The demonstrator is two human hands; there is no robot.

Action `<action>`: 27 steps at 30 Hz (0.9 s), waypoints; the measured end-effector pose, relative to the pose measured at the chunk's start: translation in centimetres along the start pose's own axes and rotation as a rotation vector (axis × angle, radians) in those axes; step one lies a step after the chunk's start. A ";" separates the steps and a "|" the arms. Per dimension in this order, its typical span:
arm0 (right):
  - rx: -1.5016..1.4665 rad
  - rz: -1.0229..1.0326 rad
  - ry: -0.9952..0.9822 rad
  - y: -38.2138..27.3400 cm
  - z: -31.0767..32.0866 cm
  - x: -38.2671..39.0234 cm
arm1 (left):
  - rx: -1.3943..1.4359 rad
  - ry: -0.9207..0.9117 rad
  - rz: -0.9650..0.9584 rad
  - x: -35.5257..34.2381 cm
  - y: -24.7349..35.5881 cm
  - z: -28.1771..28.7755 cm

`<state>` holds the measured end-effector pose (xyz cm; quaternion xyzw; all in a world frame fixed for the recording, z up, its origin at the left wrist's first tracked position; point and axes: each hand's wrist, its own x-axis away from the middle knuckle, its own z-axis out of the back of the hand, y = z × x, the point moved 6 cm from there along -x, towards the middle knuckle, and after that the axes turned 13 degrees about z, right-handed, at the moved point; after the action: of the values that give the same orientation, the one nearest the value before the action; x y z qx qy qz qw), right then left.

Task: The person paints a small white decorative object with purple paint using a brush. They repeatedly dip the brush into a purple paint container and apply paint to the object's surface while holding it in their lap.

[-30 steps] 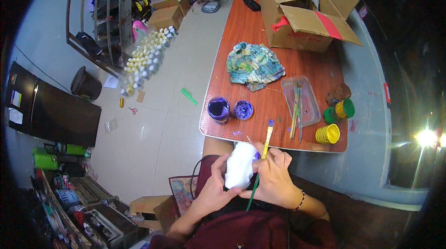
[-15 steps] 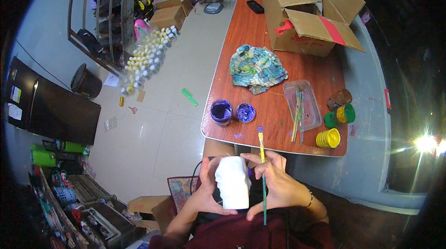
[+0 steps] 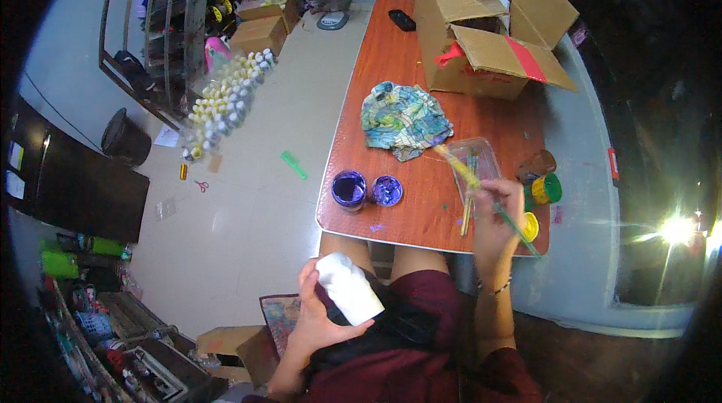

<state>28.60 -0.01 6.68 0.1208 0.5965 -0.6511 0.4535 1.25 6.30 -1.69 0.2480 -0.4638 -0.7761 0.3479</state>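
Over my lap, my left hand (image 3: 312, 313) is closed around a white figurine-like piece (image 3: 350, 290) with a lumpy surface, tilted to the right. My right hand (image 3: 499, 215) is up over the table's right side, pinching a paintbrush (image 3: 511, 224) with a yellow-smeared upper part and a green handle. The brush's bristle end points toward a stained cloth (image 3: 406, 117), blurred by motion. Below the brush lies a clear plastic tray (image 3: 492, 156) holding several other brushes. A jar of purple paint (image 3: 349, 194) stands near the table's front left, beside its paint-smeared lid (image 3: 387, 191).
On the reddish table (image 3: 361, 87), a brown jar (image 3: 535, 165), a green jar (image 3: 547, 188) and a yellow jar (image 3: 531, 227) stand at the right. An open cardboard box (image 3: 481, 76) sits at the back. Several white bottles (image 3: 226, 106) stand on the floor at left.
My right hand has left the white piece and moved up and right over the table with the brush. The left hand now holds the piece alone, more tilted.
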 end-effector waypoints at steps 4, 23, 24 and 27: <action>0.370 -0.139 -0.081 4.0 3.8 -2.1 | 0.168 0.064 0.028 -0.5 -0.6 0.3; 0.728 0.152 -0.625 9.4 1.2 0.6 | 0.111 -0.049 -0.019 -1.4 0.6 -1.2; 0.759 0.176 -0.676 9.0 1.2 1.0 | 0.099 -0.055 -0.025 -1.5 0.9 -1.1; 0.832 0.208 -0.745 9.4 1.7 2.2 | 0.094 -0.070 -0.032 -1.6 1.0 -1.2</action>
<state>34.91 -1.39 -0.68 0.1097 0.0747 -0.7818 0.6092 3.43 6.61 -1.21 0.2442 -0.5077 -0.7670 0.3071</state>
